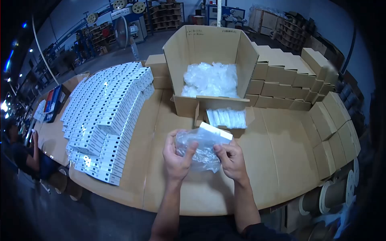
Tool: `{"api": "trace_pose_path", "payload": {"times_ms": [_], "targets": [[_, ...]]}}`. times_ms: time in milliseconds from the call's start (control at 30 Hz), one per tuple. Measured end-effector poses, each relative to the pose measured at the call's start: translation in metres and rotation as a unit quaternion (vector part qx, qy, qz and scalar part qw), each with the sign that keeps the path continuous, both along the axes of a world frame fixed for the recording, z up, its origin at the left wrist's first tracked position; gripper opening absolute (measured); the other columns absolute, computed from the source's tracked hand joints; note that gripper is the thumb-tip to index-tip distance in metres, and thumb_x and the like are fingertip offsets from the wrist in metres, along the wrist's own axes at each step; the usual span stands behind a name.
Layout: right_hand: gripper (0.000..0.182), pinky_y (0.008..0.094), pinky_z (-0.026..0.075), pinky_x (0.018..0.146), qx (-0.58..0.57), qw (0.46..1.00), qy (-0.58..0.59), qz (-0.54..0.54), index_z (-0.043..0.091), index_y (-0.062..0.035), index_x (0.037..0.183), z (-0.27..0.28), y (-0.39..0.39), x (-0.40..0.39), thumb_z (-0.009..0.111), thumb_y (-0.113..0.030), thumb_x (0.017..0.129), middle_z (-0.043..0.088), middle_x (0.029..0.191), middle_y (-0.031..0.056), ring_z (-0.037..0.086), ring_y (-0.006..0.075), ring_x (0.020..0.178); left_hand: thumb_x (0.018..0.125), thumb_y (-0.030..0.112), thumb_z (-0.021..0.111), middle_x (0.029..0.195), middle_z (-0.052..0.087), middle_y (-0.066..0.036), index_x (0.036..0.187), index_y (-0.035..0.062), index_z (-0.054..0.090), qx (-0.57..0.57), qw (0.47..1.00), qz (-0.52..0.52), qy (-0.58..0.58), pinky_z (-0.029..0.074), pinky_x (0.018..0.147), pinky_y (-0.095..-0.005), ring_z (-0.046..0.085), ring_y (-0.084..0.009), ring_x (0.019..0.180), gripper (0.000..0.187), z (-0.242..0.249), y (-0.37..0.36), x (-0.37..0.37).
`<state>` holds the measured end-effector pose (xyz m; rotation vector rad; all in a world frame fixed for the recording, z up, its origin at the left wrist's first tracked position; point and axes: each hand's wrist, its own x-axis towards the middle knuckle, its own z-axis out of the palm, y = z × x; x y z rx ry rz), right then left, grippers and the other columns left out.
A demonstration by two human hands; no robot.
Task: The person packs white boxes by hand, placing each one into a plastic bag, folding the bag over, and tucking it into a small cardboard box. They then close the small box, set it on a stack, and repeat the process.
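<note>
Both my hands hold a clear plastic bag [203, 150] above the cardboard-covered table [277, 156]. A small white box [217, 131] sticks out of the bag's top right. My left hand [177, 158] pinches the bag's left side. My right hand [231, 160] grips its right side, just under the white box. Directly behind my hands lies a row of white boxes [227, 118] in front of an open carton.
A large open carton [211, 48] holds crumpled clear bags [210, 79]. Stacked rows of white boxes [106, 108] fill the table's left. Small brown cartons [297, 76] line the back right and right edge. Another person [24, 154] sits at far left. Spools [329, 195] stand lower right.
</note>
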<state>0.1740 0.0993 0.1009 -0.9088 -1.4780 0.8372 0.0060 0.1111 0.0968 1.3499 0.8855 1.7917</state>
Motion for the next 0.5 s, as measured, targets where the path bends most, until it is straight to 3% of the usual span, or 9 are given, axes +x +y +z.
{"api": "trace_pose_path", "payload": {"times_ms": [100, 133, 233, 267, 300, 367, 400, 500], "targets": [[0.026, 0.0360, 0.048, 0.095, 0.011, 1.000, -0.026, 0.004, 0.073, 0.0086, 0.094, -0.016, -0.028, 0.004, 0.070, -0.016, 0.099, 0.061, 0.124, 0.0200, 0.062, 0.0274, 0.109, 0.101, 0.009, 0.066, 0.097, 0.065, -0.007, 0.124, 0.0028, 0.053, -0.096, 0.995, -0.038, 0.014, 0.052, 0.070, -0.0233, 0.063, -0.0097, 0.082, 0.027, -0.010, -0.029, -0.013], [0.026, 0.0362, 0.048, 0.095, 0.019, 0.999, -0.028, 0.002, 0.074, 0.0085, 0.095, -0.021, -0.036, 0.005, 0.070, -0.016, 0.099, 0.061, 0.125, 0.0204, 0.062, 0.0274, 0.109, 0.102, 0.009, 0.064, 0.094, 0.065, -0.007, 0.125, 0.0025, 0.052, -0.189, 0.981, -0.026, -0.044, 0.050, 0.062, -0.0229, 0.063, -0.0118, 0.072, 0.027, -0.007, -0.036, -0.018], [0.024, 0.0374, 0.049, 0.095, 0.025, 0.998, -0.034, -0.040, 0.075, 0.0076, 0.094, -0.027, -0.057, 0.005, 0.071, -0.015, 0.098, 0.061, 0.128, 0.0214, 0.063, 0.0295, 0.112, 0.103, 0.009, 0.063, 0.096, 0.066, -0.009, 0.127, 0.0031, 0.050, -0.022, 0.993, 0.060, -0.099, 0.050, 0.065, -0.0235, 0.063, -0.0115, 0.078, 0.028, -0.015, -0.038, -0.026], [0.022, 0.0375, 0.050, 0.094, 0.040, 0.996, -0.057, -0.055, 0.075, 0.0073, 0.094, -0.029, -0.062, 0.006, 0.072, -0.014, 0.097, 0.060, 0.128, 0.0215, 0.063, 0.0299, 0.112, 0.100, 0.011, 0.068, 0.100, 0.067, -0.011, 0.122, 0.0029, 0.056, 0.009, 0.985, 0.170, -0.034, 0.051, 0.070, -0.0273, 0.064, -0.0156, 0.086, 0.026, -0.016, -0.040, -0.025], [0.020, 0.0376, 0.051, 0.093, 0.054, 0.993, -0.080, -0.068, 0.075, 0.0071, 0.094, -0.030, -0.067, 0.007, 0.073, -0.013, 0.096, 0.060, 0.128, 0.0216, 0.063, 0.0303, 0.112, 0.097, 0.010, 0.070, 0.101, 0.067, -0.011, 0.118, 0.0029, 0.059, 0.060, 0.978, 0.179, 0.091, 0.051, 0.073, -0.0297, 0.064, -0.0180, 0.089, 0.025, -0.015, -0.047, -0.029], [0.017, 0.0382, 0.053, 0.092, 0.076, 0.986, -0.125, -0.082, 0.075, 0.0069, 0.092, -0.030, -0.072, 0.010, 0.075, -0.010, 0.093, 0.060, 0.129, 0.0222, 0.064, 0.0311, 0.111, 0.092, 0.009, 0.074, 0.104, 0.067, -0.013, 0.112, 0.0029, 0.065, 0.164, 0.909, 0.187, 0.333, 0.052, 0.078, -0.0346, 0.064, -0.0230, 0.095, 0.022, 0.002, -0.063, -0.042], [0.016, 0.0385, 0.054, 0.091, 0.085, 0.982, -0.148, -0.086, 0.075, 0.0068, 0.092, -0.029, -0.076, 0.010, 0.076, -0.009, 0.092, 0.060, 0.129, 0.0225, 0.065, 0.0315, 0.111, 0.085, 0.008, 0.079, 0.105, 0.067, -0.013, 0.103, 0.0019, 0.069, 0.176, 0.899, 0.145, 0.373, 0.053, 0.082, -0.0400, 0.065, -0.0311, 0.095, 0.021, 0.012, -0.069, -0.036], [0.013, 0.0415, 0.054, 0.094, 0.065, 0.984, -0.147, -0.082, 0.076, 0.0056, 0.092, -0.028, -0.085, 0.008, 0.078, -0.006, 0.087, 0.060, 0.131, 0.0239, 0.065, 0.0359, 0.114, 0.083, 0.007, 0.080, 0.106, 0.067, -0.014, 0.105, 0.0019, 0.069, 0.169, 0.876, 0.045, 0.450, 0.054, 0.084, -0.0423, 0.065, -0.0330, 0.097, 0.025, 0.023, -0.072, -0.025]]}}
